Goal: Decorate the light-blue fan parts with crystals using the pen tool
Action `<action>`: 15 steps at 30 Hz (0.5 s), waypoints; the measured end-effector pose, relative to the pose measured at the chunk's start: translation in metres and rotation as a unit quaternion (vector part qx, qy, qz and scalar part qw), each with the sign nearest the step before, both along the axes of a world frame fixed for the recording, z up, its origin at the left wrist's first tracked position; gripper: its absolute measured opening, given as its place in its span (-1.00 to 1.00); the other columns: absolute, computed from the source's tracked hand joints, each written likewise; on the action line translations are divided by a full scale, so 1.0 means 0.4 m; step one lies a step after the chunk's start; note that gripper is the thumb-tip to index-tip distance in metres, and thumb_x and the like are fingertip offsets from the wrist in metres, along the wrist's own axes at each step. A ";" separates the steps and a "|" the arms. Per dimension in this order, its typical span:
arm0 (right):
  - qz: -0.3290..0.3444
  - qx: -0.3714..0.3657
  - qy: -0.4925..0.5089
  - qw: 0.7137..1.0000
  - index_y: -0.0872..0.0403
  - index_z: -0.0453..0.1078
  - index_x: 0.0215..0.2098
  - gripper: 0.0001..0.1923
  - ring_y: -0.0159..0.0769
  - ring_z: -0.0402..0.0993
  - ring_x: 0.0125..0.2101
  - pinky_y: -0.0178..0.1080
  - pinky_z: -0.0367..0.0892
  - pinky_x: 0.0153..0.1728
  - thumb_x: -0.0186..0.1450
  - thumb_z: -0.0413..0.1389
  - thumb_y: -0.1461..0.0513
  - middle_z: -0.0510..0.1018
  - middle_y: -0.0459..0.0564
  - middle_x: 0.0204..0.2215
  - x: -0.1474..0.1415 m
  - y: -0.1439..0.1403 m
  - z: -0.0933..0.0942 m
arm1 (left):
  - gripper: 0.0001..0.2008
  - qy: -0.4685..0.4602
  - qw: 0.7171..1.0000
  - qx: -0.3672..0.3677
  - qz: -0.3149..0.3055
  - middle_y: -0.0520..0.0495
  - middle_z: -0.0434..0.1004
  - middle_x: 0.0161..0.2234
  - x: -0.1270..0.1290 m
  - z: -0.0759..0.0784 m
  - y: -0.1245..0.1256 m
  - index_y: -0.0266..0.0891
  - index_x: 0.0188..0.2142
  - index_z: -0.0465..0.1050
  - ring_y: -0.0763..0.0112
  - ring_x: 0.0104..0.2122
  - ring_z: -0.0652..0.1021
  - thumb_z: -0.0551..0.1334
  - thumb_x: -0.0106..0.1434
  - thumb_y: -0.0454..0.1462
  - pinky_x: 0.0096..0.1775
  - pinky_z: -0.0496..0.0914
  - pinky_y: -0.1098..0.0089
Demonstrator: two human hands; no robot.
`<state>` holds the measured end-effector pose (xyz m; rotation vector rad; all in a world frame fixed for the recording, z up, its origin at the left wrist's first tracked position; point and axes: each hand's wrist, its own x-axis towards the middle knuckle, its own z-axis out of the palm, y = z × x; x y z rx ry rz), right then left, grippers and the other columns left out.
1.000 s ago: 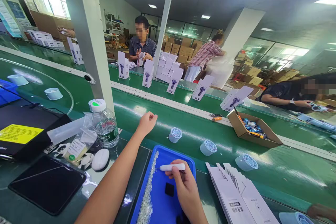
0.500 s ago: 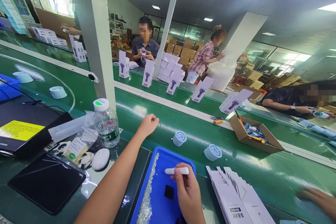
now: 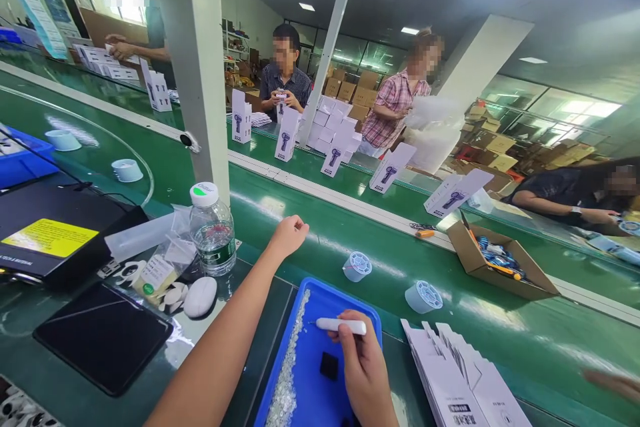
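A slim white pen-shaped tool [image 3: 345, 326] with a thin tip is gripped in my right hand [image 3: 369, 357]. It is held nearly level above a blue tray [image 3: 373, 312], its tip pointing left toward small clear pieces [image 3: 284, 380] piled along the tray's left side. A small black square pad [image 3: 329, 365] lies in the tray beside my right hand. My left hand [image 3: 290, 237] is closed over the green conveyor belt, beyond the tray; what its fingers hold, if anything, is hidden. To its right, pale blue round parts [image 3: 357, 267] stand on the belt.
A water bottle [image 3: 214, 240], white mouse [image 3: 201, 297] and black tablet-like slab [image 3: 103, 337] lie left. Flat printed cartons [image 3: 450, 380] are right of the tray. An open cardboard box [image 3: 500, 267] sits on the line. Co-workers are across; another person's blurred hand [image 3: 613, 383] is at right.
The view has shifted slightly, moving the scene rightward. My hands keep nearly the same poses. Across the line, the person in plaid stands more upright, and the other person's hand at right has withdrawn.
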<state>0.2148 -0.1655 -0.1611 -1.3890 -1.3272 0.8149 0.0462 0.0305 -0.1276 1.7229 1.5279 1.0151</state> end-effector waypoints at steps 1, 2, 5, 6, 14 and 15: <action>-0.001 0.002 -0.004 1.000 0.04 0.33 -0.18 -0.71 -0.27 0.45 -0.38 -0.23 0.40 -0.32 0.35 -0.02 0.01 0.47 0.00 -0.29 -0.004 -0.002 -0.002 | -0.80 0.001 1.000 0.001 0.000 0.01 0.34 -0.53 0.001 -0.001 0.000 -0.17 -0.58 0.18 0.38 -0.45 0.38 0.10 0.14 -0.23 -0.37 0.25 0.37; -0.005 0.009 -0.013 1.000 0.04 0.33 -0.19 -0.72 -0.27 0.45 -0.38 -0.23 0.39 -0.31 0.35 -0.03 0.02 0.46 0.00 -0.29 -0.008 -0.005 -0.003 | -0.80 0.002 1.000 0.001 0.001 0.01 0.34 -0.53 0.001 -0.002 0.000 -0.17 -0.59 0.18 0.38 -0.45 0.38 0.10 0.14 -0.23 -0.36 0.25 0.37; -0.017 0.037 -0.058 0.997 0.03 0.33 -0.27 -0.76 -0.28 0.39 -0.43 -0.23 0.34 -0.37 0.35 -0.01 0.04 0.44 -0.04 -0.39 -0.009 -0.014 0.008 | -0.80 0.004 1.000 0.000 0.006 0.02 0.36 -0.53 0.000 -0.001 0.001 -0.17 -0.59 0.18 0.39 -0.46 0.39 0.10 0.15 -0.24 -0.36 0.25 0.38; -0.017 0.042 -0.072 0.996 0.02 0.33 -0.32 -0.76 -0.28 0.37 -0.45 -0.24 0.31 -0.41 0.33 0.01 0.04 0.43 -0.05 -0.43 0.004 -0.012 0.019 | -0.80 0.004 1.000 -0.002 0.008 0.02 0.37 -0.53 -0.003 0.000 0.002 -0.17 -0.59 0.19 0.39 -0.46 0.39 0.11 0.15 -0.24 -0.36 0.25 0.38; -0.003 0.015 -0.189 0.982 -0.02 0.48 -0.57 -0.62 -0.16 0.42 -0.43 -0.13 0.23 -0.40 0.19 0.11 -0.09 0.58 0.08 -0.35 0.443 0.170 0.198 | -0.83 0.008 0.995 -0.021 0.099 0.01 0.42 -0.49 -0.086 -0.006 0.031 -0.19 -0.57 0.24 0.37 -0.41 0.42 0.13 0.12 -0.23 -0.31 0.25 0.40; -0.011 0.023 -0.215 0.976 -0.03 0.49 -0.57 -0.63 -0.18 0.41 -0.45 -0.11 0.23 -0.37 0.17 0.14 -0.09 0.59 0.07 -0.34 0.490 0.185 0.211 | -0.84 0.010 0.993 -0.024 0.115 0.00 0.42 -0.48 -0.098 -0.007 0.035 -0.19 -0.56 0.25 0.37 -0.40 0.42 0.13 0.12 -0.23 -0.30 0.26 0.40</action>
